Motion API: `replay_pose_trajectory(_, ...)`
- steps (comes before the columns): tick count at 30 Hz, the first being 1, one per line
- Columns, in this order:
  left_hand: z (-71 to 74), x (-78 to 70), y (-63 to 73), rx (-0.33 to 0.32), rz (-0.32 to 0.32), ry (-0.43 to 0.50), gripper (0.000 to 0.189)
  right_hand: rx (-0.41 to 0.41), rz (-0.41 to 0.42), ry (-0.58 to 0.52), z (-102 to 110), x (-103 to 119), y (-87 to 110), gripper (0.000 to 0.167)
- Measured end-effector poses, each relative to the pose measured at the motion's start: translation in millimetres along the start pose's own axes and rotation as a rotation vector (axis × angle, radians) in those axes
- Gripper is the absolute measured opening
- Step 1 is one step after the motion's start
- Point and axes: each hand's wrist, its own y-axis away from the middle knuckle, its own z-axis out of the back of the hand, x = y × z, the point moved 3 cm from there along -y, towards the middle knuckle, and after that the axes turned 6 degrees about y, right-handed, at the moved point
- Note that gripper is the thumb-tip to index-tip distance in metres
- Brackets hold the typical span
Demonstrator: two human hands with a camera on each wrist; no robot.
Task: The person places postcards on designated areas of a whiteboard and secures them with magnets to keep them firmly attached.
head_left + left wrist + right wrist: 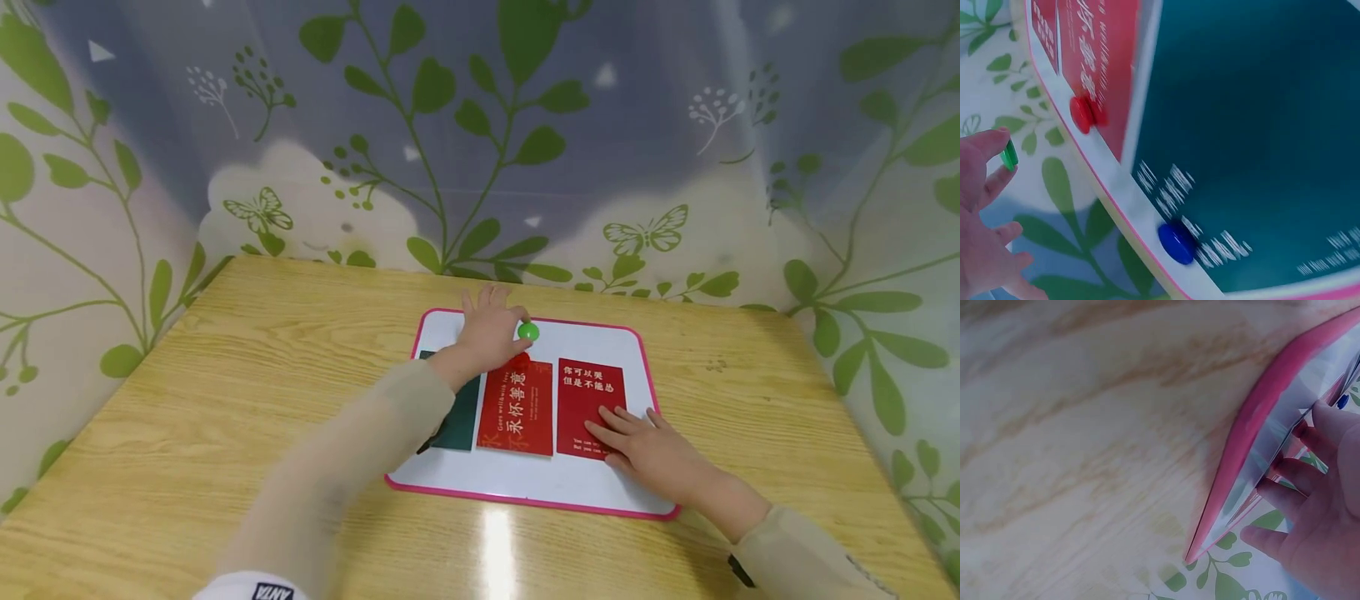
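In the head view my left hand (489, 332) pinches a round green magnet (528, 331) between thumb and finger, above the top part of a pink-rimmed whiteboard (510, 479). A red magnet (1082, 115) sits at the top edge of the middle red card (517, 408). On the dark green card (1241, 125), partly hidden by my left arm in the head view, lies a blue magnet (1177, 243). My right hand (651, 450) rests with spread fingers on the lower part of the right red card (589, 404), which has white lettering.
The whiteboard lies on a wood-grain table (300, 333). Behind the table and along both sides hangs a curtain (480, 167) printed with green leaves and butterflies. Light glares off the table in front of the board.
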Motion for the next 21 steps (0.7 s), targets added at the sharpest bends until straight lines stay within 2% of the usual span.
replay_pose_trajectory(11, -18.4, -44.8, -22.1, 0.063, -0.045, -0.122, 0.038, 0.014, 0.005, 0.007, 5, 0, 2.5, 0.056)
replay_pose_trajectory(21, -37.1, -67.5, -32.8, 0.146, -0.067, -0.169, 0.036, 0.024, 0.003, 0.012, 4, 0, 1.0, 0.055)
